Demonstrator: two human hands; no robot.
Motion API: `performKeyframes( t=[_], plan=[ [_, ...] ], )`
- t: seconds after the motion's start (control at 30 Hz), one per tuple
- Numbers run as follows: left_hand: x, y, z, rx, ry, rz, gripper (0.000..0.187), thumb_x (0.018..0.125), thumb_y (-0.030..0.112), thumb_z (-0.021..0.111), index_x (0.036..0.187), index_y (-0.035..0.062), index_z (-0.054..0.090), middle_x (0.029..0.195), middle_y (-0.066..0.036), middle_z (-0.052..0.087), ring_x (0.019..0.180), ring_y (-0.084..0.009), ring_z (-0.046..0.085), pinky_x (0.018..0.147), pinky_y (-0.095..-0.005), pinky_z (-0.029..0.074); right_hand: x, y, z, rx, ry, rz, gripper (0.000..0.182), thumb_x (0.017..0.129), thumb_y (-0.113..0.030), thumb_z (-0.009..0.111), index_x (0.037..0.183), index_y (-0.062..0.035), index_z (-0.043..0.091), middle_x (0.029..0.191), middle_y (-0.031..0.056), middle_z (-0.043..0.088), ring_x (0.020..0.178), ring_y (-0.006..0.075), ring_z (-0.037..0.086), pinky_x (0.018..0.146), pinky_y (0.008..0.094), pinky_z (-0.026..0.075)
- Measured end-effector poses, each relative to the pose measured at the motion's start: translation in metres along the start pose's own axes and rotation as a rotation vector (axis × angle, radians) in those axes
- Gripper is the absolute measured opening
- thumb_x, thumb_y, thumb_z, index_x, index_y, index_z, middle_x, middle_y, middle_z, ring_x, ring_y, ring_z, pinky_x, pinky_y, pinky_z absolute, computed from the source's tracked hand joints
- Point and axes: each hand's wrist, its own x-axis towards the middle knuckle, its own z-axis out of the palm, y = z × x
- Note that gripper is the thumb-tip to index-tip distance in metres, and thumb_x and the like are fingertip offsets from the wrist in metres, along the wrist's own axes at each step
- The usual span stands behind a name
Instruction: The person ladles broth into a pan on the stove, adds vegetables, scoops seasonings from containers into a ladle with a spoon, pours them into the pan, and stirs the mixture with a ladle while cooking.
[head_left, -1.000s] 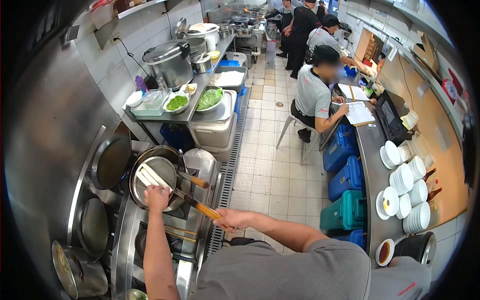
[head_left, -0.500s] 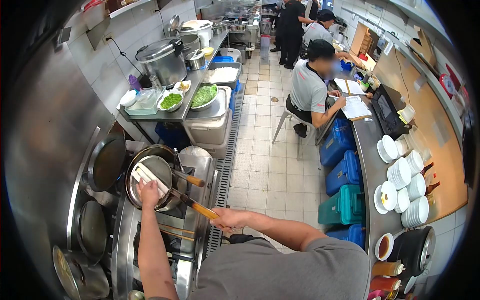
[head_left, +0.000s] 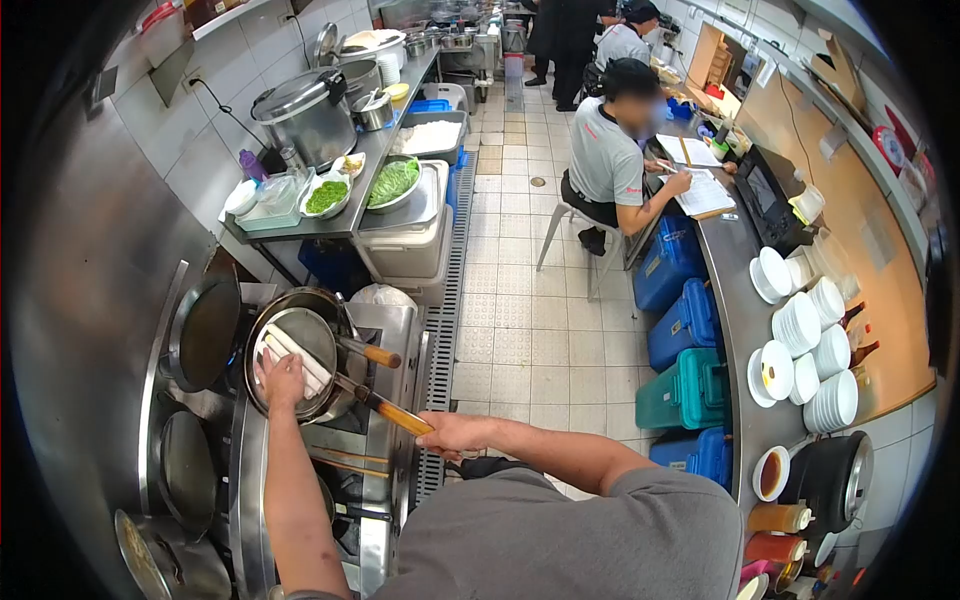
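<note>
Fingers of the left hand (head_left: 281,378) press down on the white rolls (head_left: 292,355) lying in the pan (head_left: 296,362) on the stove (head_left: 390,330) at near left. The right hand (head_left: 448,434) grips the pan's wooden handle (head_left: 400,414), fingers curled around it.

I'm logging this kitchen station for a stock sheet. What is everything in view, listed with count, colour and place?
pan: one, silver, on the stove, wooden handle
white strips: several, white, in the pan
second handle: one, wooden, beside the pan
wok: one, dark, tilted left of the pan
rice cooker: one, silver, on the far shelf
bowls of greens: two, green, on the shelf
blue boxes: several, blue, under the right counter
plates: several stacks, white, on the right counter
seated person: one, grey shirt, writing at the counter
left hand: on the strips in the pan
right hand: grips the pan handle
</note>
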Motion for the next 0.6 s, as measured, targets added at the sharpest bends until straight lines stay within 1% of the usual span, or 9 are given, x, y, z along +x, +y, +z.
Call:
performKeyframes(
  t=[0.1,0.17,0.23,0.3,0.4,0.43,0.5,0.53,0.6],
  plan=[
    [-0.006,-0.006,0.002,0.030,-0.001,0.035,0.050,0.099,0.054,0.052,0.141,0.0288,0.060,0.169,-0.010,0.020,0.155,-0.0401,0.012,0.121,-0.0618,0.019,0.001,0.004,0.000,0.010,0.010,-0.007,0.015,0.103,-0.015,0.054,0.103,-0.0072,0.041,0.072,0.0008,0.047,0.047,0.0091,0.042,0.041,0.0280,0.036],
    [-0.006,-0.018,0.016,-0.015,0.113,0.089,0.056,0.099,0.054,0.054,0.147,0.0259,0.055,0.168,-0.015,0.023,0.154,-0.0432,0.016,0.122,-0.0577,0.021,0.002,0.006,0.000,0.030,-0.023,-0.002,0.014,0.103,-0.014,0.054,0.102,-0.0077,0.042,0.073,0.0007,0.047,0.047,0.0087,0.042,0.041,0.0276,0.035],
    [-0.017,-0.045,0.036,-0.202,0.429,0.214,0.050,0.100,0.042,0.059,0.140,0.0120,0.059,0.158,-0.025,0.037,0.147,-0.0462,0.028,0.122,-0.0541,0.023,-0.004,-0.003,0.000,0.204,-0.048,-0.030,0.013,0.102,-0.012,0.054,0.101,-0.0087,0.042,0.072,0.0008,0.047,0.047,0.0086,0.042,0.041,0.0270,0.034],
    [-0.081,-0.049,0.017,-0.394,0.561,0.143,0.037,0.100,0.033,0.062,0.128,0.0091,0.066,0.154,-0.025,0.043,0.145,-0.0441,0.033,0.121,-0.0503,0.026,-0.005,0.001,-0.001,0.156,-0.054,-0.020,0.013,0.102,-0.011,0.054,0.112,-0.0089,0.047,0.072,0.0003,0.045,0.047,0.0077,0.038,0.042,0.0265,0.031],
    [-0.181,-0.075,0.016,-0.651,0.689,0.017,0.025,0.096,0.021,0.067,0.116,0.0061,0.069,0.136,-0.021,0.058,0.129,-0.0384,0.050,0.112,-0.0474,0.037,-0.027,-0.030,0.015,0.210,-0.052,0.071,0.024,0.102,-0.010,0.052,0.125,-0.0070,0.048,0.071,0.0015,0.044,0.044,0.0084,0.036,0.039,0.0268,0.029],
    [-0.210,-0.090,0.027,-0.735,0.644,-0.027,0.024,0.095,0.019,0.067,0.115,0.0056,0.069,0.134,-0.019,0.060,0.125,-0.0366,0.055,0.106,-0.0449,0.042,-0.033,-0.040,0.018,0.252,-0.060,0.110,0.028,0.102,-0.009,0.052,0.129,-0.0065,0.048,0.071,0.0019,0.044,0.043,0.0088,0.036,0.038,0.0271,0.028],
    [-0.271,-0.107,0.030,-0.806,0.560,-0.097,0.023,0.094,0.013,0.069,0.114,0.0027,0.069,0.128,-0.015,0.062,0.105,-0.0233,0.063,0.084,-0.0332,0.052,-0.036,-0.060,0.031,0.241,-0.061,0.127,0.029,0.102,-0.009,0.051,0.130,-0.0061,0.048,0.070,0.0025,0.045,0.042,0.0093,0.035,0.037,0.0270,0.027],
    [-0.293,-0.121,0.044,-0.884,0.576,-0.087,0.020,0.094,0.009,0.068,0.113,0.0018,0.069,0.120,-0.013,0.063,0.092,-0.0160,0.063,0.077,-0.0285,0.052,-0.031,-0.067,0.036,0.238,-0.031,0.117,0.029,0.102,-0.008,0.050,0.131,-0.0056,0.048,0.070,0.0030,0.045,0.040,0.0098,0.035,0.036,0.0270,0.026],
    [-0.334,-0.131,0.051,-1.032,0.498,-0.261,0.019,0.096,0.007,0.067,0.114,0.0007,0.067,0.108,-0.007,0.064,0.085,-0.0112,0.061,0.073,-0.0258,0.052,-0.012,-0.078,0.042,0.296,-0.078,0.111,0.028,0.103,-0.009,0.049,0.130,-0.0057,0.048,0.070,0.0034,0.045,0.040,0.0100,0.035,0.035,0.0268,0.027]
  ],
)
